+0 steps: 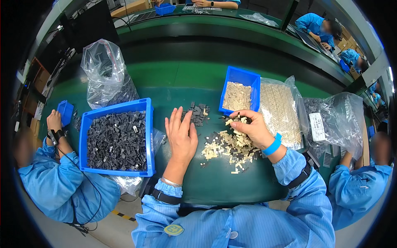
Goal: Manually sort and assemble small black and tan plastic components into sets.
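My left hand rests on the green table, palm down with its fingers stretched out. Its fingertips lie beside a small heap of dark grey plastic pieces. Over a mixed pile of cream and dark small plastic pieces, my right hand is curled, a blue band on its wrist. Cream and dark pieces show between its thumb and index finger; how many it grips is hidden. Just beyond that hand stands a blue bin holding cream pieces. A larger blue bin full of dark pieces is left of my left hand.
A clear bag of cream pieces lies right of the small bin, with a bag of dark pieces farther right. Another clear bag stands behind the large bin. Co-workers in blue sit on both sides and across the bench.
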Demonstrator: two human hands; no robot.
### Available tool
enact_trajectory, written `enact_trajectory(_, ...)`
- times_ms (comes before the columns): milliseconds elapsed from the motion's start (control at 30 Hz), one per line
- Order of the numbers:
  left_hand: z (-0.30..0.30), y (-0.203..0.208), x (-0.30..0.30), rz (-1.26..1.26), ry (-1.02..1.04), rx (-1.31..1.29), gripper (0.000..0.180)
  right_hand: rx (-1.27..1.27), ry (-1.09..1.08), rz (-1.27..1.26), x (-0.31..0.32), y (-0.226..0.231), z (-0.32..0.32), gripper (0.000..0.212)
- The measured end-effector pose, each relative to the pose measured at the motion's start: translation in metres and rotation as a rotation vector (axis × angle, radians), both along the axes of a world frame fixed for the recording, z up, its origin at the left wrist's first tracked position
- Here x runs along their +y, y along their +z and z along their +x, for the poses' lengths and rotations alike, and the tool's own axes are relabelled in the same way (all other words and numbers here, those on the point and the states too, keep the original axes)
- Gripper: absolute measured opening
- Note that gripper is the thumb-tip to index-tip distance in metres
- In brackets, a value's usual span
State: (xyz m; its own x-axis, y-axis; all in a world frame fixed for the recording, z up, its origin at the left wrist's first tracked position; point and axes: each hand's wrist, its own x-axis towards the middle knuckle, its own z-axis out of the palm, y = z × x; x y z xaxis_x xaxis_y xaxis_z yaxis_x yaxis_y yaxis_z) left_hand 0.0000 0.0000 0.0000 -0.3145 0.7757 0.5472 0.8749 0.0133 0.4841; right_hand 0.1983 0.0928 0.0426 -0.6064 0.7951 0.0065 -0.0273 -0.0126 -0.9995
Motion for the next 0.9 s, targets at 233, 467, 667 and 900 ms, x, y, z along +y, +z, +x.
enact_trajectory(233,0.011,0.027,-0.015,0.173,0.003,-0.174,0.035,0.075,-0.121,-0.356,-0.003,0.017,-0.007,0.023)
enact_trajectory(467,0.033,0.055,-0.048,0.305,-0.080,-0.596,0.037,0.148,-0.113,-0.431,-0.007,0.029,-0.006,0.025)
enact_trajectory(667,0.062,0.068,-0.062,0.368,-0.218,-1.467,0.053,0.210,-0.120,-0.417,-0.015,0.044,-0.016,0.024)
enact_trajectory(900,0.063,0.085,-0.055,0.402,-0.331,-1.866,0.078,0.358,-0.023,-0.367,-0.037,0.077,-0.056,0.022)
